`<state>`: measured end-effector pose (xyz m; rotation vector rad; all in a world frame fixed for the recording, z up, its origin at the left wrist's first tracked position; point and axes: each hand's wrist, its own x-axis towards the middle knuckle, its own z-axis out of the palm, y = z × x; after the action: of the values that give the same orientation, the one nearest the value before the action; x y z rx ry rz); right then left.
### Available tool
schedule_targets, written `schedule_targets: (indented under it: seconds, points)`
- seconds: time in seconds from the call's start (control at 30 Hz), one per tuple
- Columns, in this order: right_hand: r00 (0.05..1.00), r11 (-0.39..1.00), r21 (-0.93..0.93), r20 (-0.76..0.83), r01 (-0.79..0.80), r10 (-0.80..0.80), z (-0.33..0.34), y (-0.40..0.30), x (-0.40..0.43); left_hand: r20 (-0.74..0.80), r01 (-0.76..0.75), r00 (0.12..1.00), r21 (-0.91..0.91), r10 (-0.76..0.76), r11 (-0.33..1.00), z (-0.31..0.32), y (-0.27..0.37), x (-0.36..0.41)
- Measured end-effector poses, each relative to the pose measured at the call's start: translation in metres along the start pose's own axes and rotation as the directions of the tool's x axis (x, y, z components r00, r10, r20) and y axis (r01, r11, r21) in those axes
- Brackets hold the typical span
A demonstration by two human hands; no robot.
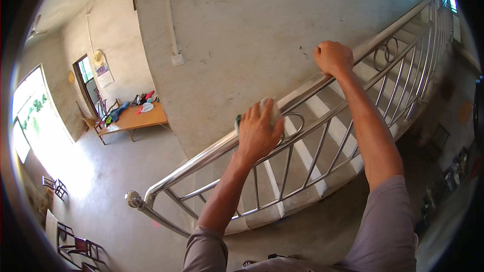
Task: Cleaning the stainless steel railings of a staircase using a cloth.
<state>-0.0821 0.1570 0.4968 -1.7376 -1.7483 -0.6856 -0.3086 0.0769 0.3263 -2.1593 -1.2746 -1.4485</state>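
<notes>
A stainless steel stair handrail (206, 153) slopes up from a ball-topped post at the lower left to the upper right. On its middle stretch lies my left hand (259, 128), fingers spread over a pale cloth (269, 110) pressed against the rail; a small dark green edge shows beside the fingers. Farther up, my right hand (333, 58) is a closed fist with its wrist resting at the rail. Whether anything is inside the fist cannot be seen. Metal balusters and ring ornaments (386, 53) fill the railing under both hands.
Concrete steps (315, 105) rise behind the railing, against a plastered wall (242, 37). At the far left, a wooden table (141, 118) bears a heap of clothes. Dark wooden chairs (85, 247) stand at the lower left. An open doorway (41, 109) lets in bright light.
</notes>
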Motion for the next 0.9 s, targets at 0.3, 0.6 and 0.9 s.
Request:
schedule_targets:
  seconds: [0.3, 0.6, 0.9]
  points:
    - [1.000, 1.000, -0.008, -0.006, 0.001, -0.001, 0.001, -0.003, 0.000, 0.346, 0.136, 0.938, -0.432, 0.024, 0.892, 0.003, 0.003, 0.065]
    - [0.999, 0.999, -0.035, -0.041, -0.011, 0.009, 0.007, -0.001, 0.004, 0.379, 0.081, 0.924, -0.050, -0.057, 0.995, 0.000, -0.016, 0.048]
    - [0.997, 0.999, -0.044, -0.078, -0.023, 0.020, 0.015, -0.001, 0.011, 0.309, 0.120, 0.943, 0.025, -0.122, 0.993, -0.056, -0.095, -0.045]
